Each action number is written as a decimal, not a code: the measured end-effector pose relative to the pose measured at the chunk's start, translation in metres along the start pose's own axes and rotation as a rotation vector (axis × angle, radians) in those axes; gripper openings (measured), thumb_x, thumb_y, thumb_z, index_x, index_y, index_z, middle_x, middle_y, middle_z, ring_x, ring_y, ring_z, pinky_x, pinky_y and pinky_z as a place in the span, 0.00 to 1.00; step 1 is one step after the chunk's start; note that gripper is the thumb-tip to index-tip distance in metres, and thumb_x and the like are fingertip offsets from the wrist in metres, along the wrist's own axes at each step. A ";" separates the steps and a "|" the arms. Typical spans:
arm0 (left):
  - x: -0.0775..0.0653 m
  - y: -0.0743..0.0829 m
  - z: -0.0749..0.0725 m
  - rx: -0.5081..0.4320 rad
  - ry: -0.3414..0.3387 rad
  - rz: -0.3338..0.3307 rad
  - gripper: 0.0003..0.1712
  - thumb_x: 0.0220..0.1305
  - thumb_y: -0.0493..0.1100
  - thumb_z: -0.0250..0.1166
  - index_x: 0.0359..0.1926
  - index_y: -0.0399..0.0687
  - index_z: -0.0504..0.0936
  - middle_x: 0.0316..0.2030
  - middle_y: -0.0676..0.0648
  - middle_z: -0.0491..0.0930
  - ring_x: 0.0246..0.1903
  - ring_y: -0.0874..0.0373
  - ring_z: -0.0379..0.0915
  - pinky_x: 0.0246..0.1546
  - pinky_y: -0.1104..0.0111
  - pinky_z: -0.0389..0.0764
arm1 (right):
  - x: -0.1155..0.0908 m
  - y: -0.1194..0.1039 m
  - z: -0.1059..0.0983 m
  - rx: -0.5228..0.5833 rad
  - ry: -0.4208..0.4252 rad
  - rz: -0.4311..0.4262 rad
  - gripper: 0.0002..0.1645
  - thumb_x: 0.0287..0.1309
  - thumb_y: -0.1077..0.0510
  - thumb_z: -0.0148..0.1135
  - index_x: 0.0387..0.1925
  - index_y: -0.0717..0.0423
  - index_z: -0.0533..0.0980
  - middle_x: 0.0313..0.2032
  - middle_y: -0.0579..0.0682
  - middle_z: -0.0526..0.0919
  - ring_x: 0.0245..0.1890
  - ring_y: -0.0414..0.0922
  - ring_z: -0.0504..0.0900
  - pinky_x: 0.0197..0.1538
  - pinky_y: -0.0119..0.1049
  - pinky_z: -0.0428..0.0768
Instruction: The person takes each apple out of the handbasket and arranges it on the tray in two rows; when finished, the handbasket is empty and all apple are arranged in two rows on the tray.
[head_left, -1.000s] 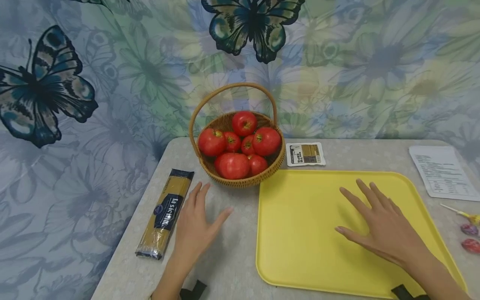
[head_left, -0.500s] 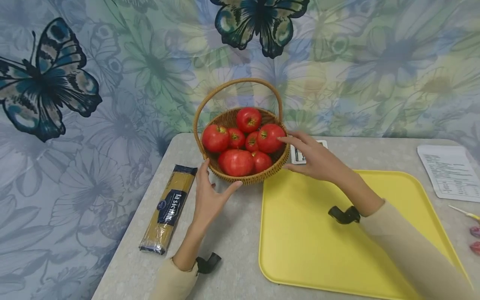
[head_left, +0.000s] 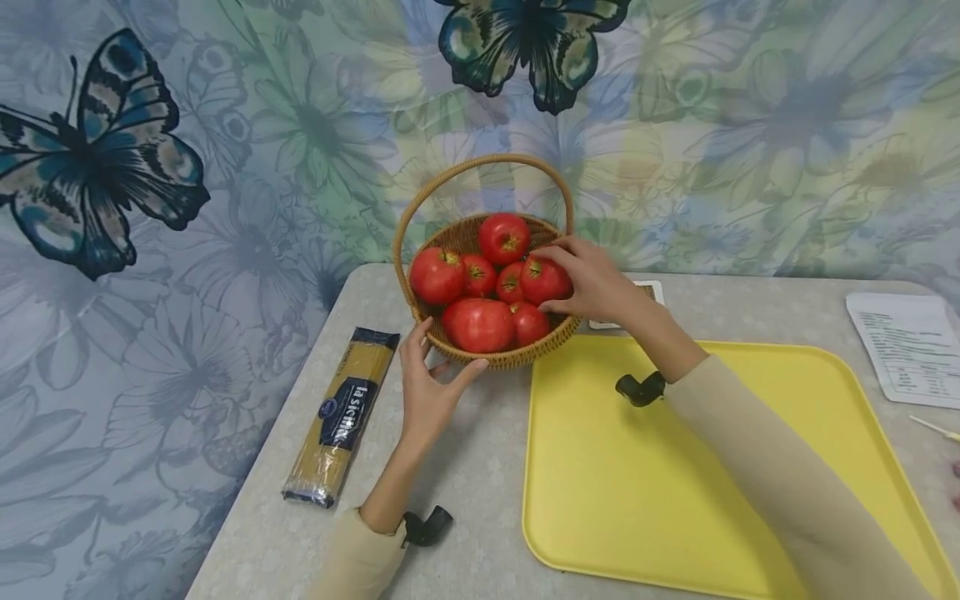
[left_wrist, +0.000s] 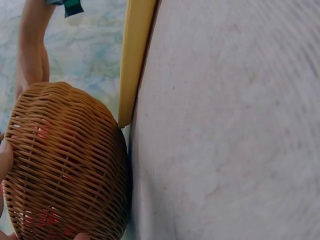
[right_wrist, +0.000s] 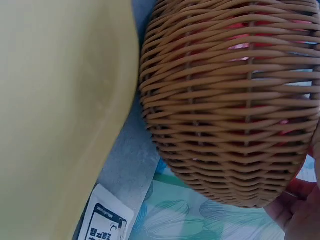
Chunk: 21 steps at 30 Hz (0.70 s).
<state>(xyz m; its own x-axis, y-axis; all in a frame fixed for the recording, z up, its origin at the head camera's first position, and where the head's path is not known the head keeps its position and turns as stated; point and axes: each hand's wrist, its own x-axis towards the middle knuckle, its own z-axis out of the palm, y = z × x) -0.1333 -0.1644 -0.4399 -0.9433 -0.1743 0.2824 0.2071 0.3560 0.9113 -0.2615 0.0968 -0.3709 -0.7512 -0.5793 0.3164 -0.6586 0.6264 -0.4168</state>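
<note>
A wicker basket [head_left: 517, 360] with an arched handle holds several red tomatoes with green stem ends. My right hand [head_left: 603, 287] reaches over the basket's right rim, its fingers and thumb curved round the rightmost tomato [head_left: 543, 282]. At the front left of the basket, my left hand [head_left: 429, 396] holds the rim, thumb at the front and fingers along the left side. Woven wall of the basket [left_wrist: 70, 160] fills the lower left of the left wrist view. In the right wrist view the right hand [right_wrist: 302, 212] shows at the rim, its tomato mostly hidden by the weave.
A yellow tray [head_left: 637, 475] lies right of the basket. Left of it is a pack of spaghetti [head_left: 341, 417]. Behind the tray a small white packet [head_left: 651, 293] is partly covered by the right hand. A printed sheet [head_left: 903, 350] and a lollipop [head_left: 933, 428] lie far right.
Both hands have moved from above the table and tray to the basket. The left has taken the rim; the right has gone left and closed round the rightmost tomato.
</note>
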 end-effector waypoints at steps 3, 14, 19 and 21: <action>0.001 0.001 0.000 -0.004 -0.004 0.001 0.54 0.51 0.49 0.77 0.73 0.50 0.55 0.71 0.49 0.53 0.71 0.47 0.55 0.54 0.54 0.80 | 0.004 -0.002 -0.001 -0.005 -0.031 0.039 0.42 0.46 0.50 0.79 0.63 0.51 0.71 0.59 0.59 0.70 0.60 0.58 0.68 0.64 0.58 0.69; -0.003 0.012 -0.003 -0.016 -0.004 -0.082 0.54 0.52 0.45 0.77 0.73 0.47 0.54 0.72 0.44 0.51 0.71 0.41 0.53 0.58 0.47 0.76 | -0.002 -0.009 0.001 0.137 0.105 0.124 0.39 0.44 0.50 0.78 0.59 0.49 0.71 0.56 0.57 0.71 0.55 0.55 0.73 0.55 0.56 0.80; -0.003 0.018 -0.003 -0.014 -0.002 -0.076 0.53 0.52 0.47 0.77 0.72 0.46 0.55 0.70 0.44 0.54 0.70 0.41 0.54 0.57 0.49 0.77 | -0.028 -0.019 -0.015 0.216 0.262 0.053 0.41 0.42 0.54 0.80 0.60 0.50 0.71 0.56 0.54 0.72 0.55 0.52 0.74 0.55 0.51 0.80; -0.001 0.008 -0.002 -0.011 0.006 -0.063 0.54 0.50 0.50 0.78 0.72 0.49 0.56 0.70 0.48 0.54 0.70 0.44 0.55 0.57 0.52 0.78 | -0.042 -0.021 -0.022 0.209 0.296 0.027 0.42 0.41 0.55 0.81 0.60 0.51 0.71 0.56 0.53 0.72 0.54 0.49 0.75 0.54 0.46 0.81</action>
<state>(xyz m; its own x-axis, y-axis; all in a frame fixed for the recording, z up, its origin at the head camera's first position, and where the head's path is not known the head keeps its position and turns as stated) -0.1300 -0.1628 -0.4323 -0.9531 -0.2010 0.2263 0.1506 0.3338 0.9305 -0.2170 0.1194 -0.3563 -0.7686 -0.3684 0.5230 -0.6380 0.5018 -0.5841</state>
